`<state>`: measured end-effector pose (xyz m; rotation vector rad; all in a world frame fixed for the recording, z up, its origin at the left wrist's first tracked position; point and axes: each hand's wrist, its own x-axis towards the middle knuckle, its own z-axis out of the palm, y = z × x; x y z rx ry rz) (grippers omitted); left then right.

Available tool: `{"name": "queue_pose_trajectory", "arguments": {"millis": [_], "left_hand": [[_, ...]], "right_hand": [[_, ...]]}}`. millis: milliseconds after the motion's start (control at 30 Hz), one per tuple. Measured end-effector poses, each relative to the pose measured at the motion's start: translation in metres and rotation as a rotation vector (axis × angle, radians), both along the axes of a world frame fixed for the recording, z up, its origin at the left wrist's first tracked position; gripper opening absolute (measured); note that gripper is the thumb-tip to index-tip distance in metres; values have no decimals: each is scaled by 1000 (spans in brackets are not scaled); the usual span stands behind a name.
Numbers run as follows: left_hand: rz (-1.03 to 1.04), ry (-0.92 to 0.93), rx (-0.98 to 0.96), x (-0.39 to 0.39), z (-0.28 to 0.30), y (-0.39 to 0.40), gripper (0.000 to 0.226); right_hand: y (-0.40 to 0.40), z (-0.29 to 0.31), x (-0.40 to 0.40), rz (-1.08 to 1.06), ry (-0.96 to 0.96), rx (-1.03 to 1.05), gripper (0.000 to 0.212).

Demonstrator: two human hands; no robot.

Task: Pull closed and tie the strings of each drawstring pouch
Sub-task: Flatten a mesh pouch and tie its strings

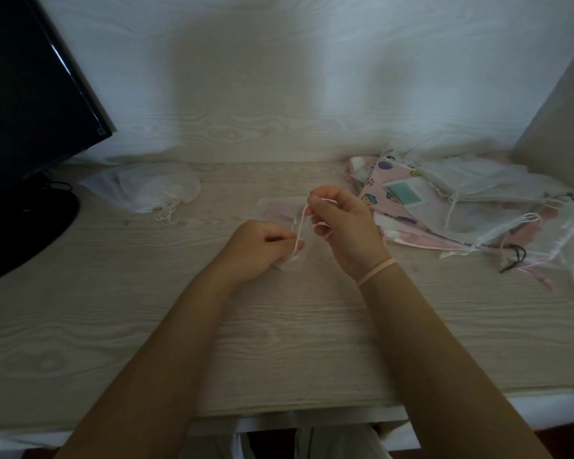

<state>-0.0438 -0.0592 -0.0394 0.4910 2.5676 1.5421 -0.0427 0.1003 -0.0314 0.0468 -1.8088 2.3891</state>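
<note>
At frame centre, the left hand (257,248) is pinching the sheer white drawstring pouch (279,212) lying flat on the pale wood-grain surface (279,326); the right hand (340,223) is gripping its white strings (299,226), running near-vertically.

A sheer white drawstring pouch (279,213) lies mid-surface under both hands. A tied sheer white pouch (153,190) lies to its left, before the black monitor (30,94). A heap of printed pink and sheer pouches (461,207) lies right, on the pale wood-grain surface (279,342).

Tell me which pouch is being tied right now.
The sheer pouch at the table's centre, its string pinched by left hand and right hand. Other pouches lie untouched at the sides.
</note>
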Motion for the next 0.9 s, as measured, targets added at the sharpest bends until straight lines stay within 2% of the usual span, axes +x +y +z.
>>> {"name": "queue_pose_trajectory", "arguments": {"millis": [267, 400, 567, 667, 733, 800, 900], "left_hand": [[-109, -104, 82, 5, 8, 1, 32], [-144, -80, 10, 8, 7, 2, 15], [-141, -88, 47, 5, 7, 0, 20], [-135, -123, 53, 5, 9, -1, 22], [-108, -159, 75, 5, 9, 0, 24], [-75, -198, 107, 4, 8, 0, 26], [-36, -247, 182, 2, 6, -1, 29]], "right_hand": [[5, 0, 2, 5, -30, 132, 15], [3, 0, 5, -15, -40, 190, 9], [8, 1, 1, 48, -80, 81, 3], [13, 5, 1, 156, -77, -138, 37], [16, 5, 1, 144, -49, -217, 55], [18, 6, 3, 74, -27, -156, 54], [13, 7, 6, -19, 23, 103, 33]]}}
